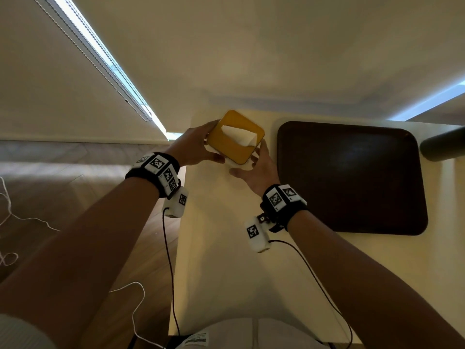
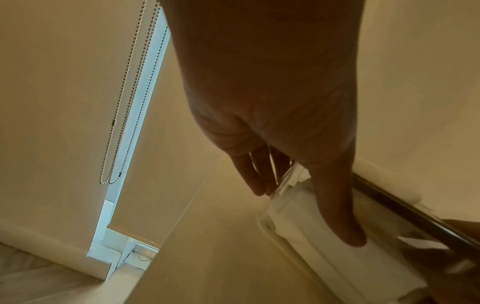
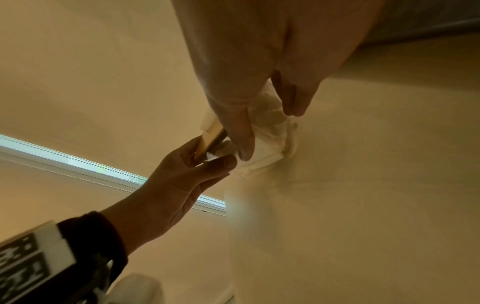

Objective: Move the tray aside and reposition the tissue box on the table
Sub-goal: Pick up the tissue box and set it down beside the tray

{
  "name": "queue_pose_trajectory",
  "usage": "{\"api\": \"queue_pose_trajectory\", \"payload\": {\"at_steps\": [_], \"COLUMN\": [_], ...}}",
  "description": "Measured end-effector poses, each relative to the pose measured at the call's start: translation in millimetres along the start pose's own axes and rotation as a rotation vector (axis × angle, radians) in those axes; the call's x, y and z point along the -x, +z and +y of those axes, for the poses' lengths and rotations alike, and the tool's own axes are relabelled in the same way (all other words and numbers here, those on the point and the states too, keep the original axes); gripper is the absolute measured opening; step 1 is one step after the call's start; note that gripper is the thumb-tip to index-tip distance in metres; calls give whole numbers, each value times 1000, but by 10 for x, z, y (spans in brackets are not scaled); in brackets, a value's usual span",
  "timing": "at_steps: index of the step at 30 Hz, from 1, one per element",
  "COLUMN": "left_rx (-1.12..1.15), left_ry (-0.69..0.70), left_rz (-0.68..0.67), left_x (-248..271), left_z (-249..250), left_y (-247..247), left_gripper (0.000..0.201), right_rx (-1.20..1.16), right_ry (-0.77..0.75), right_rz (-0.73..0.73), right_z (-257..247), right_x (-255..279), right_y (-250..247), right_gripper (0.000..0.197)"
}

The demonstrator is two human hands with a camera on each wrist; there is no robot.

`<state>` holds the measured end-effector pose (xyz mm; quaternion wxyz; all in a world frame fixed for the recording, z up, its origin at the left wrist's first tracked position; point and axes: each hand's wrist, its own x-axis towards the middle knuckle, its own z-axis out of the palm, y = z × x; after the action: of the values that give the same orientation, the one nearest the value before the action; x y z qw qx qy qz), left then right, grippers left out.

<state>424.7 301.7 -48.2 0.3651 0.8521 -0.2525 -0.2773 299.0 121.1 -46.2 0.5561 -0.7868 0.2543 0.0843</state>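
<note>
The tissue box (image 1: 227,144) has a yellow lid, a clear body and a white tissue poking out of its slot. It is at the far left corner of the pale table (image 1: 221,248), turned at an angle. My left hand (image 1: 206,143) grips its left side, thumb toward me and fingers behind. From the near right side, my right hand (image 1: 251,159) holds it. In the left wrist view my thumb lies along the box's clear wall (image 2: 298,226). The right wrist view shows thumb and fingers of my right hand (image 3: 270,131) pinching the tissue box (image 3: 272,144). The dark brown tray (image 1: 352,177) lies flat to the right.
A dark cylinder (image 1: 442,144) juts in beyond the tray's far right corner. The table's left edge drops to a wooden floor (image 1: 75,197) with white cords. A blind with a bead chain (image 2: 127,115) hangs at the far left. Wrist cables trail over the near table.
</note>
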Motion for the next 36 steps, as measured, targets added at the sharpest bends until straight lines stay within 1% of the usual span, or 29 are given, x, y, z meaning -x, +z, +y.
{"api": "queue_pose_trajectory", "payload": {"at_steps": [4,8,12,15,19,28,36], "left_rx": [-7,32,69,75,117,110,117], "left_ry": [17,26,-2,-21,-48,-69,-87], "left_rz": [70,143,185,187,196,225,233], "left_x": [58,99,124,116,119,144,171], "left_z": [-43,-34,-37,-52,-70,-68,-56], "left_y": [63,100,152,183,206,252,287], "left_gripper": [103,101,97,94,91,92,93], "right_rx": [57,76,194,248,267,260,250], "right_ry": [-42,-57,-80,-94,-103,-103,-95], "right_rz": [-74,-177,-273,-280,-266,-280,-285], "right_z": [-45,-184,-308,-325,-282,-237,-211], "right_x": [-84,-211,-340,-395,-431,-428,-411], "right_y": [-127,-273,-387,-409,-373,-369,-375], "right_gripper": [103,101,94,89,89,91,86]}}
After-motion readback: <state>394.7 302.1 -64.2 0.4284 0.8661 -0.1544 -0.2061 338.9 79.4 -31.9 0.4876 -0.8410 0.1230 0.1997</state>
